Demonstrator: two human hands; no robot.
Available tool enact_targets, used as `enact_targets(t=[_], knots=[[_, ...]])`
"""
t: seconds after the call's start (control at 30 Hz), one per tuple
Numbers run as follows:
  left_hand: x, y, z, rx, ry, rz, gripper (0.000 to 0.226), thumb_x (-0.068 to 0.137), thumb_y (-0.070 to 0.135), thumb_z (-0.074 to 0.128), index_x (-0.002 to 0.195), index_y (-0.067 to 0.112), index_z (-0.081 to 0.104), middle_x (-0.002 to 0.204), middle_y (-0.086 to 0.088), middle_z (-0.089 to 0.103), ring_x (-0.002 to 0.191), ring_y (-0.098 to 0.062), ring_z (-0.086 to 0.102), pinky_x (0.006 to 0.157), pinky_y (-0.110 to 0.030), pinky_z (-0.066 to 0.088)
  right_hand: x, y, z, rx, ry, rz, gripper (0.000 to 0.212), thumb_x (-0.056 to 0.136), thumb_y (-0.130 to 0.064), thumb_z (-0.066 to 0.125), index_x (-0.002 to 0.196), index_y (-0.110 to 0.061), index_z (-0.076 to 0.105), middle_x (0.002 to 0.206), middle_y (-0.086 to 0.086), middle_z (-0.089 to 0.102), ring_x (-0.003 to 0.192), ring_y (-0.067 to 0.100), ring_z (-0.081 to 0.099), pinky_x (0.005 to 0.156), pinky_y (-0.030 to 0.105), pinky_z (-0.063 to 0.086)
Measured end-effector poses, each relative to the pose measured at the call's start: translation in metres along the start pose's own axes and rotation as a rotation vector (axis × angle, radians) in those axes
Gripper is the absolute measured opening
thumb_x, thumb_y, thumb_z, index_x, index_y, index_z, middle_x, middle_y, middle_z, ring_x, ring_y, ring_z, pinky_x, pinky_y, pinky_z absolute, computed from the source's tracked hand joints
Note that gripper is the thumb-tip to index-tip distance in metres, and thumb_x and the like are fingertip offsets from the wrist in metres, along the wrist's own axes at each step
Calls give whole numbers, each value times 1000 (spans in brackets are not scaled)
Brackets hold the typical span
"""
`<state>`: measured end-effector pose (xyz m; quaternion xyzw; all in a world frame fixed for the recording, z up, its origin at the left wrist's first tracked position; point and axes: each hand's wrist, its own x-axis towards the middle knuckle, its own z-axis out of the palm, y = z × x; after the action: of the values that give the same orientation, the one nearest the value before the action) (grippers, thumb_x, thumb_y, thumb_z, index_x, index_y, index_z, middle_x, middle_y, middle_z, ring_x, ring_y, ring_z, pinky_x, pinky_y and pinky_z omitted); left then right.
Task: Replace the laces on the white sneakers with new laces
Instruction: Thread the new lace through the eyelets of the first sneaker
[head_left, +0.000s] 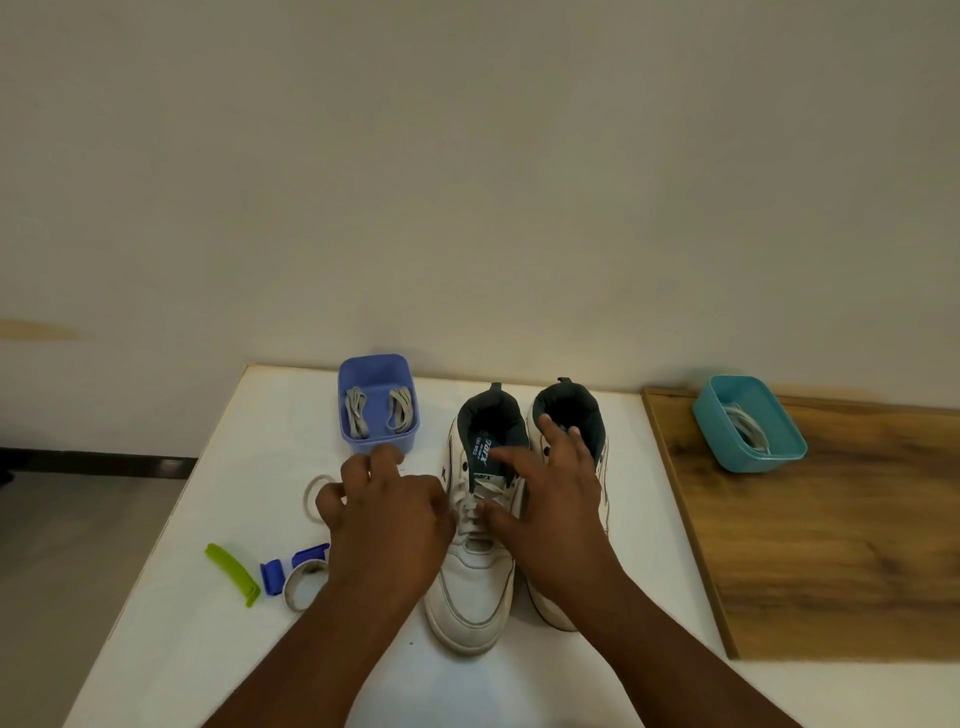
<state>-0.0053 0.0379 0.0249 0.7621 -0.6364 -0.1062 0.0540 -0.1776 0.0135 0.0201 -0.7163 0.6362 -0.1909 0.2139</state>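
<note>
Two white sneakers stand side by side on the white table (249, 519), toes toward me. The left sneaker (475, 587) carries a white lace (475, 506) across its eyelets. My left hand (387, 525) lies over that shoe's left side with its fingertips at the lace; whether it pinches the lace is hidden. My right hand (550, 499) reaches over the right sneaker (569, 410), thumb at the lace, other fingers spread. A purple box (377, 375) behind the left hand holds two bundled grey laces (356, 410). A teal box (748, 423) at the right holds another lace.
A wooden board (831, 545) covers the table's right side under the teal box. Left of the shoes lie a rubber band (313, 493), a green clip (234, 574), a blue clip (291, 569) and a white ring (304, 587). The wall stands close behind.
</note>
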Motion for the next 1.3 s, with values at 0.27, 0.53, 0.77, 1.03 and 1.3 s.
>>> enact_targets(t=[0.27,0.53,0.77,1.03,1.3], knots=[[2,3,-4,-26,-24,40,36,91,54,55,124,41,53,128,8,48,121,-17,43,98,-38,36,-1,0,2,-29,-26,23,59,86,-48,76,140,-46,52,171,-5,7,157,24,-8,125,47,4],[14,1,9,-144,123,60,28,83,48,73,106,43,58,127,6,48,117,-18,45,92,-38,42,1,4,3,-50,-30,21,62,85,-53,75,142,-47,50,171,-5,6,157,24,-8,125,46,3],[15,1,15,-150,111,80,29,84,54,70,112,45,66,146,6,43,134,-22,38,102,-42,37,2,2,6,-55,-43,51,62,86,-56,73,142,-48,49,171,-5,6,157,24,-7,125,47,3],[7,5,2,2,-22,42,42,90,64,50,117,36,68,135,5,47,130,-20,37,106,-43,33,1,-1,3,-56,-46,48,64,83,-54,77,142,-46,51,171,-3,8,157,26,-6,125,48,4],[-9,21,-51,-783,-224,-29,23,96,36,57,78,28,68,103,9,62,106,-12,58,88,-34,47,-10,-17,-19,23,-64,-43,50,81,-54,77,126,-43,59,167,-6,16,156,22,-1,123,48,11]])
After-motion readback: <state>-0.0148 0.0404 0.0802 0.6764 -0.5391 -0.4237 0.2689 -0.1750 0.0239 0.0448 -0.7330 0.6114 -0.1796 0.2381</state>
